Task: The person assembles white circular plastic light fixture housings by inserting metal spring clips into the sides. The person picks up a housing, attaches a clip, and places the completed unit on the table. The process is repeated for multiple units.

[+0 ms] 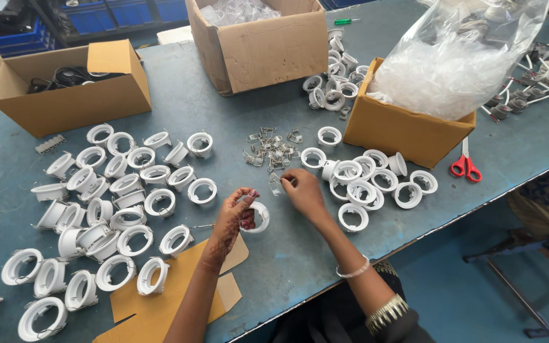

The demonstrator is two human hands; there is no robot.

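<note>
Left hand (235, 213) pinches a white ring (258, 217); right hand (301, 190), just beside, apparently pinches a wire clip (276, 184).

A wide table (7, 159) with worn blue-grey top, filling most of the view. Beyond its near edge, a blue floor (465, 298) with metal legs of a stool (516, 279). Behind, dark shelving with blue bins (128, 11). Soft, even light.

White rings (122, 190), red-handled scissors (466, 166)
</note>
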